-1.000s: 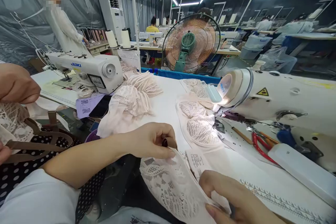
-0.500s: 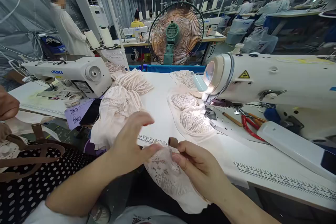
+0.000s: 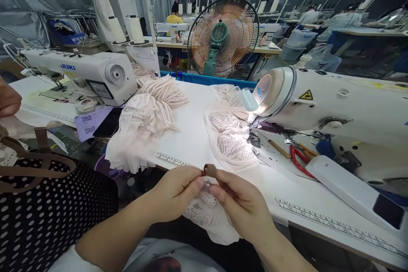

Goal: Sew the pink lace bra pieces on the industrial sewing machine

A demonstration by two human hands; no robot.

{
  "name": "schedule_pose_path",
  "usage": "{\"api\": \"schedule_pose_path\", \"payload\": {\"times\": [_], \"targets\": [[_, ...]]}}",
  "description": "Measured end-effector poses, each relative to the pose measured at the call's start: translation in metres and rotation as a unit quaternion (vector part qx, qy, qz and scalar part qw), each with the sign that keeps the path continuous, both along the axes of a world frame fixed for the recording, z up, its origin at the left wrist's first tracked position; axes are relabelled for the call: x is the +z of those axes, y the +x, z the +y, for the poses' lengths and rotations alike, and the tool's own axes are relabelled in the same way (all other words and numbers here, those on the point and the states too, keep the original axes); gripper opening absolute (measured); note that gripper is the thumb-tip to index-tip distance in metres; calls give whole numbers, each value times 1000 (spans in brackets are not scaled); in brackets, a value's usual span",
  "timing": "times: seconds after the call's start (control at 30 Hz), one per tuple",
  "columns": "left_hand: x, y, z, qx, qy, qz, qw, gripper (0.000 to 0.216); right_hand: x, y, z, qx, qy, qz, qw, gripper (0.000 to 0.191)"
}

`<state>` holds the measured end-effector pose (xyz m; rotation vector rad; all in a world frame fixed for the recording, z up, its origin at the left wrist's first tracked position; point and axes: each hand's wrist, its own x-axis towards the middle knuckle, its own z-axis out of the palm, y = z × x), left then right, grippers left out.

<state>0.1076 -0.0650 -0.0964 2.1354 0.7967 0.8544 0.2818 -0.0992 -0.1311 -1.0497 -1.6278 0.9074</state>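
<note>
Between my two hands hangs a pale lace bra cup, in front of the table's near edge. My left hand pinches its upper edge between thumb and fingers. Close beside it, my right hand grips the same edge, together with a short looped brown strap that stands up between the fingertips. The fingertips of both hands nearly meet, and part of the cup is hidden behind them. More lace bra cups lie on the table under the lit sewing machine head.
At left on the table is a heap of pale lace pieces, near another sewing machine. Red-handled pliers and a white handheld device lie at right. A co-worker's hand holds brown straps at far left. A fan stands behind.
My left hand, open and apart before, has come in to the right and closed on the cup's edge beside my right hand. The view has shifted slightly left.
</note>
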Motion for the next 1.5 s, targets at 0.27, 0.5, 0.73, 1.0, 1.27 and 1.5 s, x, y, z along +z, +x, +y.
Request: {"api": "schedule_pose_path", "payload": {"times": [0.27,0.5,0.73,1.0,1.27,1.5], "targets": [[-10,8,-5,40,76,-1,996,26,-6,1,-5,-19,-12,-15,1000,39],[-13,7,-6,68,182,62,979,24,7,8,2,3,-4,35,999,19],[-10,10,-9,30,-68,-58,996,20,-11,3,5,15,37,109,993,25],[-24,8,-4,70,221,-28,972,20,-11,31,-13,166,32,76,983,50],[-18,1,5,23,-163,-94,982,25,8,20,6,262,-39,17,964,66],[-23,-7,14,58,-382,-198,901,28,-10,8,-2,19,-42,26,999,26]]}}
